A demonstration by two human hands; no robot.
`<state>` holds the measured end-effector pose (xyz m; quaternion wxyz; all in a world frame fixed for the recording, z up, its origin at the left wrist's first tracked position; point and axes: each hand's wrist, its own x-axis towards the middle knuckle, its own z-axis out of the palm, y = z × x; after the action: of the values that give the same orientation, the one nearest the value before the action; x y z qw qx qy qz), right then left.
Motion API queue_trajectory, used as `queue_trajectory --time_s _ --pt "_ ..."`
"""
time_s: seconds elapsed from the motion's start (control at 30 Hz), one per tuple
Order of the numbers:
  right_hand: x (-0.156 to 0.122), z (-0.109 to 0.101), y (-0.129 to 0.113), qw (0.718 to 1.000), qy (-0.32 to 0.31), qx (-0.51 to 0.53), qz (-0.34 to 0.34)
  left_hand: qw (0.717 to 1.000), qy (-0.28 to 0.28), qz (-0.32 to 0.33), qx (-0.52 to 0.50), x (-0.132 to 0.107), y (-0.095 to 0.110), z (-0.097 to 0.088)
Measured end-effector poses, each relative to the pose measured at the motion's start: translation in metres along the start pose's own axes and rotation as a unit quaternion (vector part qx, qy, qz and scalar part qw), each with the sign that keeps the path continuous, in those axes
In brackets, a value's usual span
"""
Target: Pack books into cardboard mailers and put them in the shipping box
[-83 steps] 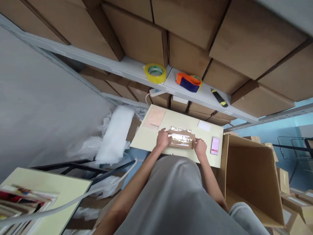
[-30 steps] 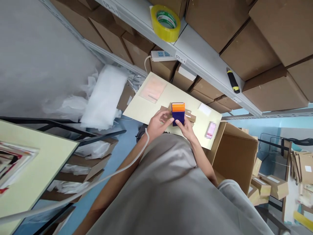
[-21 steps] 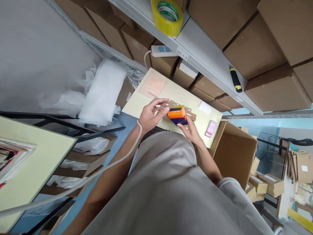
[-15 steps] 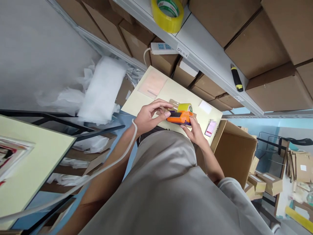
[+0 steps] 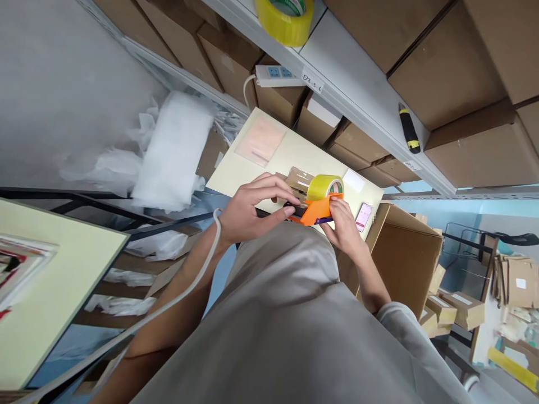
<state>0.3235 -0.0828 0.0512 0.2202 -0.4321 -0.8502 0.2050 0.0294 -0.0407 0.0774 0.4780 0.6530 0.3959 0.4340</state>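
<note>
My right hand [image 5: 345,224] grips an orange tape dispenser [image 5: 316,209] that carries a yellow-clear roll of tape [image 5: 325,186]. My left hand [image 5: 248,209] has its fingertips pinched at the dispenser's front end, where the tape comes off. Both hands hover near the front edge of a small pale yellow table [image 5: 290,154]. Just behind the dispenser a small brown cardboard parcel [image 5: 298,180] lies on the table, partly hidden by the roll and my fingers.
A pink sheet [image 5: 260,141], a white slip [image 5: 352,180] and a phone [image 5: 362,216] lie on the table. An open carton [image 5: 406,264] stands to the right. The shelf above holds a yellow tape roll [image 5: 286,19], a utility knife [image 5: 408,130] and a power strip [image 5: 275,76]. White packing foam [image 5: 174,151] lies left.
The dispenser went from the shelf into my right hand, then turned so the roll faces up. My left hand left the parcel and closed on the dispenser's front.
</note>
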Motion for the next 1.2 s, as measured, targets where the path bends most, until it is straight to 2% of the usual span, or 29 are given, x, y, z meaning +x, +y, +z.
queue_trajectory --time_s 0.2,0.5,0.67,0.77,0.9,1.07,1.2 --pt "-0.004 -0.004 -0.004 1.0 -0.01 -0.015 0.001 1.0 -0.007 0.004 0.004 -0.004 0.002 0.0" --pt "-0.006 -0.007 -0.008 0.999 -0.026 -0.015 -0.012 0.999 0.009 -0.025 -0.018 -0.004 0.005 0.002" --pt "-0.008 -0.008 -0.01 0.999 -0.037 -0.014 -0.005 0.998 0.013 -0.044 -0.037 -0.01 -0.001 0.002" --pt "-0.009 -0.007 -0.011 0.999 -0.05 -0.009 0.017 0.996 0.011 -0.076 -0.049 -0.012 -0.018 0.004" --pt "-0.007 0.003 -0.002 0.992 -0.09 0.024 0.086 0.981 -0.005 -0.181 -0.068 -0.009 -0.055 0.014" --pt "0.002 0.025 0.021 0.961 -0.149 0.115 0.203 0.957 -0.031 -0.259 -0.129 -0.009 -0.099 0.029" --pt "0.012 0.024 0.033 0.941 -0.185 0.166 0.228 0.939 -0.02 -0.306 -0.156 -0.017 -0.122 0.041"
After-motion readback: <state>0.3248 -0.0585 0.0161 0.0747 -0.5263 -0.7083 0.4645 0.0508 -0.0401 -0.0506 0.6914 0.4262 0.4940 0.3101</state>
